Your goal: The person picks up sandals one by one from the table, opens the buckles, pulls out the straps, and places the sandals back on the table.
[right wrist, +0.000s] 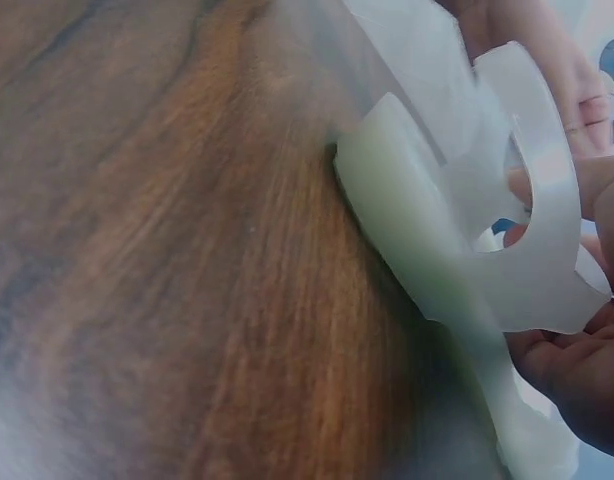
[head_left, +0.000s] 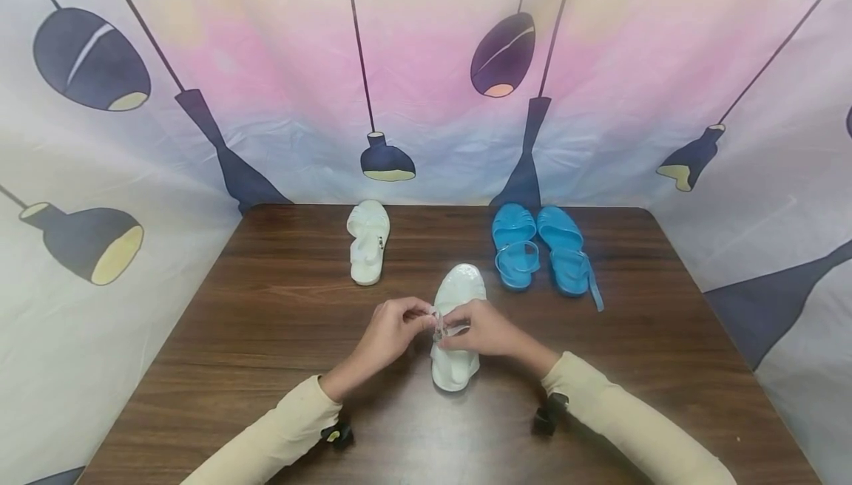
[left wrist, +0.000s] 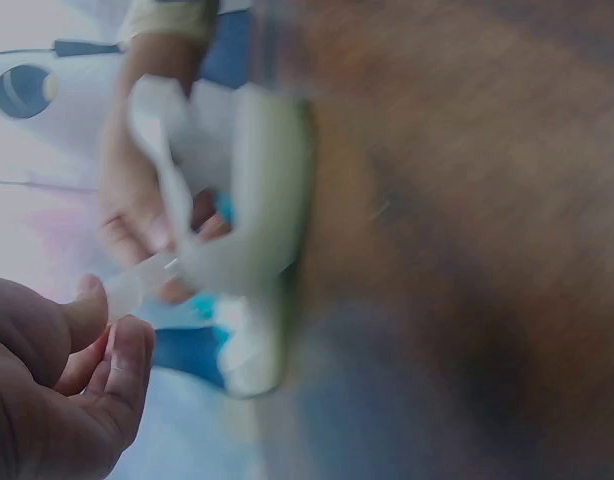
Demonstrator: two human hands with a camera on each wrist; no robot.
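A white jelly sandal [head_left: 461, 285] stands sole down on the table between my hands, toe pointing away. My left hand [head_left: 394, 326] pinches the free end of its ankle strap [left wrist: 127, 290] between thumb and fingers, at the sandal's left side. From the right, my right hand [head_left: 489, 330] reaches over the sandal and grips the strap near a small metal buckle [head_left: 438, 333]. In the right wrist view the sandal's heel [right wrist: 397, 190] and looping strap [right wrist: 557, 160] show close up. The fingertips partly hide the buckle; the left wrist view is blurred.
A second white sandal [head_left: 366, 248] lies at the back left of the brown wooden table [head_left: 279, 307]. Two blue sandals, one [head_left: 514, 248] beside the other [head_left: 564, 248], lie at the back right; the right one's strap hangs loose. A lamp-patterned cloth [head_left: 426, 100] hangs behind.
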